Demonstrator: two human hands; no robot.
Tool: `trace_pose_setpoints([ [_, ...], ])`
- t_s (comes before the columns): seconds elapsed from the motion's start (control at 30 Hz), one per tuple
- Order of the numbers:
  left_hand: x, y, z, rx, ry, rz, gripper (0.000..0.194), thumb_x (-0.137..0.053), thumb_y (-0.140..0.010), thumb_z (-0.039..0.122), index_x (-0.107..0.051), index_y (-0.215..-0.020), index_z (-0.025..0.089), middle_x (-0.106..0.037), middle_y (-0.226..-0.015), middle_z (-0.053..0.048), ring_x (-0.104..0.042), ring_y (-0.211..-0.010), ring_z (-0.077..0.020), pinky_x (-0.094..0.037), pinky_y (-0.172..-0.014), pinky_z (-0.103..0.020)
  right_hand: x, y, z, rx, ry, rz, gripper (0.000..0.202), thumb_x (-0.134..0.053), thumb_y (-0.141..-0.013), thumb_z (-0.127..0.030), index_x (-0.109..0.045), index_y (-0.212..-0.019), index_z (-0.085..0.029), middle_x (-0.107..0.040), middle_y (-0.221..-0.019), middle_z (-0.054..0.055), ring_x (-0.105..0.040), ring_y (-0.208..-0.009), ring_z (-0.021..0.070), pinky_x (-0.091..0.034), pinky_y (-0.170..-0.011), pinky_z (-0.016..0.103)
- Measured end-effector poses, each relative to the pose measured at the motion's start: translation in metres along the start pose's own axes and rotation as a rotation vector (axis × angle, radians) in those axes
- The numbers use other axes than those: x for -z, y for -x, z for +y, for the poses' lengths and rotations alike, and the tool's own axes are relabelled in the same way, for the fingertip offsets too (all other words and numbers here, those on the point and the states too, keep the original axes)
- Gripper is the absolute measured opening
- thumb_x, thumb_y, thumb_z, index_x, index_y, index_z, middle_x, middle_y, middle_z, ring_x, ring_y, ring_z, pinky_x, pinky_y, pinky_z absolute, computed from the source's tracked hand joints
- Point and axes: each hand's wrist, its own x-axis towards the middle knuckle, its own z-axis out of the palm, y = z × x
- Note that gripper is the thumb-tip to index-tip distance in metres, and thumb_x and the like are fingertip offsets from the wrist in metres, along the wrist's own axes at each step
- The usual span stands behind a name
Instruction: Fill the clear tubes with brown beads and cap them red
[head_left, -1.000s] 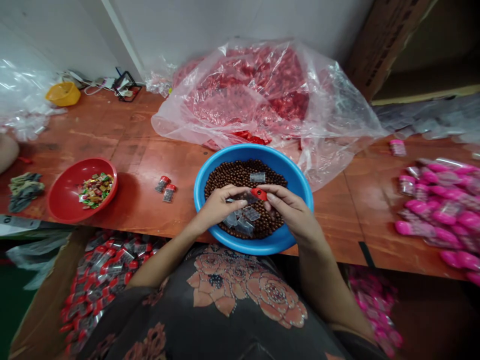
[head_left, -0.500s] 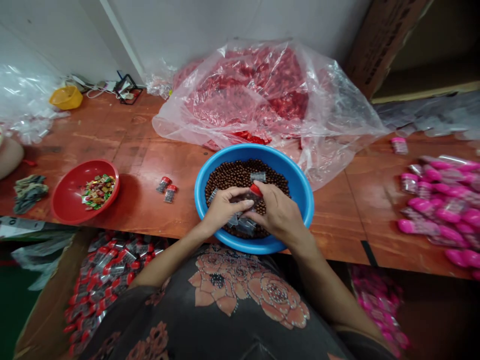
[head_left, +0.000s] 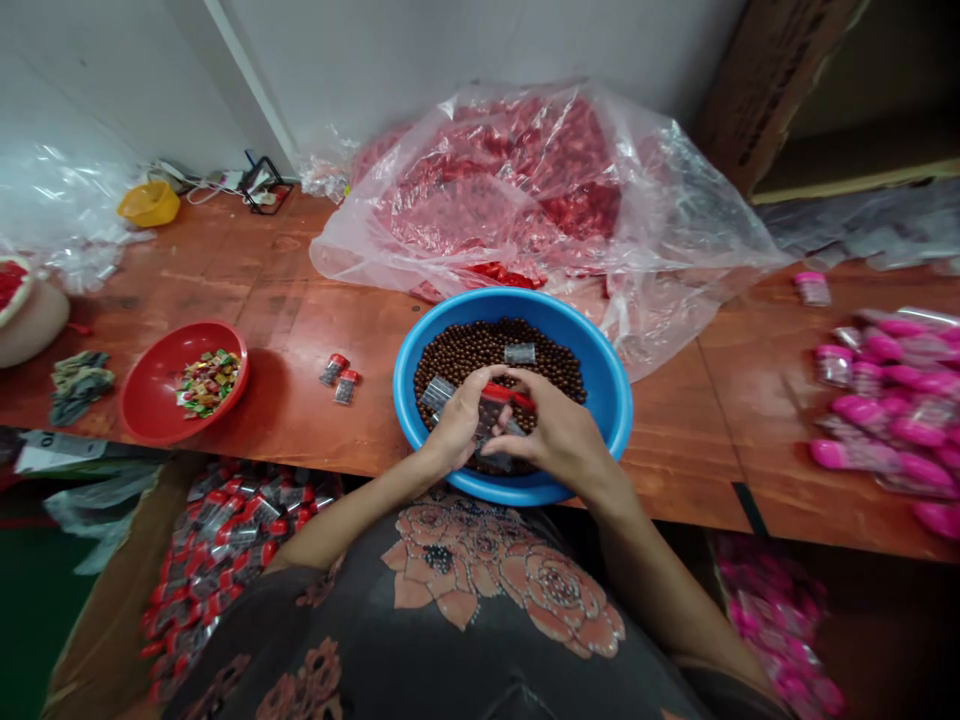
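Over the blue basin [head_left: 401, 385], my left hand [head_left: 457, 425] is closed round a small clear jar [head_left: 491, 408] with a red top, partly hidden by the fingers. Close beside it, my right hand [head_left: 562, 425] has its fingers bent round a small red piece [head_left: 523, 401] that looks like a cap; most of it is covered. Brown, shiny round balls [head_left: 480, 340] fill the basin. An uncapped clear jar [head_left: 520, 353] lies on them at the back, and another clear jar [head_left: 437, 393] is at the left. More clear plastic shows under my hands.
Two red-capped jars [head_left: 346, 386] lie left of the basin. Farther left sits a red bowl [head_left: 142, 395] of wrapped sweets. A plastic bag [head_left: 517, 170] of red pieces spreads behind. Pink-capped jars [head_left: 900, 400] are piled right. Below the table edge is a box of red-capped jars [head_left: 217, 550].
Both hands have drawn together over the basin, and the left fingers now wrap round the jar. Red shows in two spots between the hands instead of one. The view has shifted slightly.
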Motion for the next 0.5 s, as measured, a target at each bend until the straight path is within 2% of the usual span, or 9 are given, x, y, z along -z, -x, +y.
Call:
trace_pose_setpoints([
  [0.1,0.004,0.003,0.006,0.046,0.033,-0.075,0.059,-0.040,-0.094,0.056,-0.046,-0.139,0.018,-0.051,-0.056,0.005,-0.044,-0.045,-0.0100,-0.039,-0.044,-0.020,0.002,0.002,0.009,-0.270,-0.316,0.040,0.044,-0.072,-0.077,-0.057,-0.067,-0.101,-0.021,-0.072,-0.082,0.003,-0.065,-0.068,0.0186,-0.051,-0.061,0.031],
  [0.17,0.006,0.004,0.006,0.082,0.037,-0.107,0.061,-0.039,-0.094,0.056,-0.042,-0.143,0.018,-0.050,-0.055,0.005,-0.041,-0.043,-0.0103,-0.038,-0.041,-0.021,0.000,0.003,0.010,-0.308,-0.460,0.076,0.032,-0.067,-0.083,-0.053,-0.071,-0.087,-0.021,-0.072,-0.077,0.001,-0.065,-0.068,0.0173,-0.051,-0.063,0.030],
  [0.23,0.007,0.002,0.004,0.109,0.027,-0.121,0.061,-0.038,-0.095,0.055,-0.043,-0.142,0.018,-0.051,-0.056,0.004,-0.042,-0.042,-0.0106,-0.037,-0.040,-0.021,-0.002,0.003,0.008,-0.253,-0.487,0.145,0.026,-0.063,-0.089,-0.047,-0.073,-0.090,-0.023,-0.075,-0.086,0.002,-0.068,-0.078,0.0188,-0.054,-0.072,0.033],
  [0.3,0.007,0.000,0.000,0.114,0.006,-0.112,0.059,-0.037,-0.095,0.057,-0.049,-0.138,0.018,-0.052,-0.057,0.003,-0.044,-0.043,-0.0107,-0.038,-0.041,-0.022,-0.004,0.003,0.002,-0.113,-0.386,0.170,0.025,-0.058,-0.093,-0.042,-0.071,-0.107,-0.025,-0.075,-0.105,0.004,-0.069,-0.094,0.0219,-0.054,-0.086,0.040],
  [0.4,0.005,-0.003,-0.003,0.100,-0.028,-0.056,0.064,-0.037,-0.094,0.065,-0.057,-0.130,0.017,-0.055,-0.059,0.001,-0.050,-0.047,-0.0117,-0.041,-0.046,-0.023,-0.006,0.003,-0.006,0.154,-0.123,0.080,0.055,-0.064,-0.089,-0.044,-0.052,-0.138,-0.022,-0.063,-0.133,0.013,-0.060,-0.119,0.0295,-0.049,-0.101,0.050],
  [0.5,0.002,-0.002,0.000,0.120,-0.009,-0.037,0.068,-0.037,-0.091,0.071,-0.059,-0.129,0.018,-0.053,-0.058,0.001,-0.051,-0.049,-0.0126,-0.043,-0.048,-0.024,-0.008,0.003,-0.011,0.284,0.088,0.011,0.080,-0.070,-0.081,-0.049,-0.037,-0.147,-0.017,-0.055,-0.140,0.019,-0.054,-0.127,0.0353,-0.047,-0.103,0.055],
])
